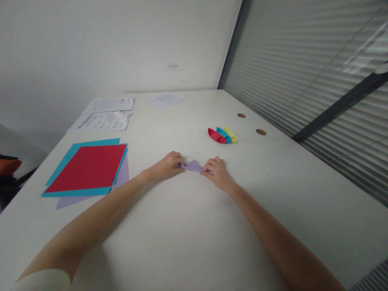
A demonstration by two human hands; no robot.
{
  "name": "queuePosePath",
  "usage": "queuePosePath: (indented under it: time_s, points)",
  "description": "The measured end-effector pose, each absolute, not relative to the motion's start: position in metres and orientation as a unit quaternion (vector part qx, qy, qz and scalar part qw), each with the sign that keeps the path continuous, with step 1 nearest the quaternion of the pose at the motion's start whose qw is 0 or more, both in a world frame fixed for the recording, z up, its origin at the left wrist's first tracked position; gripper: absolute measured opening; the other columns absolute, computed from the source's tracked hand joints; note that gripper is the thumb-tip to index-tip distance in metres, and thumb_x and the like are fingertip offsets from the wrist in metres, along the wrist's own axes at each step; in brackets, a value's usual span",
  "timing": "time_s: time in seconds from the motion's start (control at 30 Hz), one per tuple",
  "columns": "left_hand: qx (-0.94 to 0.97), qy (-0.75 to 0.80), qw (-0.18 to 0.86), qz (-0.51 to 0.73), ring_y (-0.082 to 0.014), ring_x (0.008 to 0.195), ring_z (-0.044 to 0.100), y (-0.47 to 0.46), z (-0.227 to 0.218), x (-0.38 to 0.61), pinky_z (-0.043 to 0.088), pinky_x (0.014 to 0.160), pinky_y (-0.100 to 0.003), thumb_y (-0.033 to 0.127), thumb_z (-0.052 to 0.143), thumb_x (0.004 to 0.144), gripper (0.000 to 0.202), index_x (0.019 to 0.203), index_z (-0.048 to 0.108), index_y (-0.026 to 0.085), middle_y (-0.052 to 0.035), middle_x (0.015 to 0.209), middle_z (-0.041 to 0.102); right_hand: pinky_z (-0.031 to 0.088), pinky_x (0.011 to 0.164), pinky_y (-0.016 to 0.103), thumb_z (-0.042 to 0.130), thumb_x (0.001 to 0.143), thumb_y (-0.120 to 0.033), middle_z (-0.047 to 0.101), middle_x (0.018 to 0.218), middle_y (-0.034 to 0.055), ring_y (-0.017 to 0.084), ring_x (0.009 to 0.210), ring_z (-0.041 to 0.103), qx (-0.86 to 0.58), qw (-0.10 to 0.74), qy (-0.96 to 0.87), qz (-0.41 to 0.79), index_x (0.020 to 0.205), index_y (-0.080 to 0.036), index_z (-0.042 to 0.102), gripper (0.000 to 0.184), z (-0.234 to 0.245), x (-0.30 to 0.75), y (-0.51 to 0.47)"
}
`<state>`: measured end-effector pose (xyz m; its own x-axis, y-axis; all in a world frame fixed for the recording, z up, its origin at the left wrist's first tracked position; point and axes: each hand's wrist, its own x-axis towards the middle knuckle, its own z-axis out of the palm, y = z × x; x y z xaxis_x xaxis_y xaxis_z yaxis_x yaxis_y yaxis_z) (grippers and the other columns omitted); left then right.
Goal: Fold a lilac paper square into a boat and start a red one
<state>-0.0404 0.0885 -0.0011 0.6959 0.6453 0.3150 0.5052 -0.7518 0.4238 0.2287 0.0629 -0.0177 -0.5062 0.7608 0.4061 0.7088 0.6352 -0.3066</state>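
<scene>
Stretching from the wall toward the viewer, the white bench has its left edge running slantwise and its right edge against the blinds. Red, blue and purple sheets lie overlapped near the left edge, the left forearm crossing in front of their near right part. Behind them, printed pages reach almost to that edge. Toward mid-bench, the left hand and right hand face each other, with broad white surface before them and to the right. Three folded pieces, red, blue and yellow, sit side by side just beyond the right hand, well inside the right edge. Bridging the hands is a purple paper, its middle peaked; each grip is pinched closed on one end. Two round holes sit nearer the blinds.
</scene>
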Motion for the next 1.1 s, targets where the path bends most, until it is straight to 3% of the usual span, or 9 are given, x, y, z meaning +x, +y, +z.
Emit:
queuePosePath:
  time_s: [0.1,0.3,0.67,0.93,1.1]
  points:
    - [0.905,0.304,0.168,0.246,-0.0169,0.091,0.058,0.091,-0.002,-0.043,0.047,0.082,-0.029,0.026,0.062,0.089,0.011,0.091,0.067,0.017,-0.0086,0.099,0.062,0.04,0.083,0.038,0.065,0.088,-0.031,0.062,0.092,0.0069,0.021,0.091,0.052,-0.416,0.286,-0.863,0.001,0.082,-0.02,0.071,0.014,-0.017,0.233,0.064]
    - [0.931,0.275,0.099,0.219,-0.0158,0.084,0.061,0.086,-0.003,-0.04,0.048,0.077,-0.027,0.022,0.049,0.096,0.019,0.096,0.066,0.015,-0.0085,0.091,0.064,0.052,0.079,0.032,0.053,0.094,-0.02,0.057,0.099,0.0072,0.014,0.077,0.057,-0.399,0.279,-0.873,0.02,0.093,-0.018,0.072,0.019,-0.02,0.236,0.066]
    - [0.943,0.279,-0.05,0.174,-0.0169,0.083,0.064,0.085,-0.003,-0.041,0.049,0.078,-0.032,0.025,0.047,0.098,0.025,0.093,0.069,0.013,-0.0106,0.094,0.067,0.051,0.079,0.033,0.049,0.095,-0.018,0.058,0.096,0.0098,0.018,0.08,0.056,-0.394,0.228,-0.889,-0.039,0.089,-0.018,0.069,0.021,-0.012,0.23,0.059]
    - [0.935,0.275,-0.005,0.222,-0.0155,0.086,0.063,0.09,-0.01,-0.046,0.048,0.079,-0.028,0.026,0.044,0.099,0.027,0.097,0.069,0.014,-0.0093,0.095,0.068,0.053,0.084,0.034,0.048,0.093,-0.011,0.058,0.106,0.011,0.017,0.082,0.059,-0.382,0.25,-0.889,-0.041,0.093,-0.016,0.069,0.021,-0.016,0.238,0.062]
    - [0.942,0.268,-0.074,0.186,-0.0152,0.079,0.061,0.091,-0.008,-0.049,0.045,0.074,-0.029,0.028,0.042,0.1,0.03,0.099,0.069,0.016,-0.0081,0.092,0.066,0.052,0.082,0.032,0.048,0.093,-0.01,0.06,0.105,0.0101,0.016,0.08,0.059,-0.383,0.235,-0.893,-0.036,0.091,-0.017,0.07,0.023,-0.022,0.24,0.064]
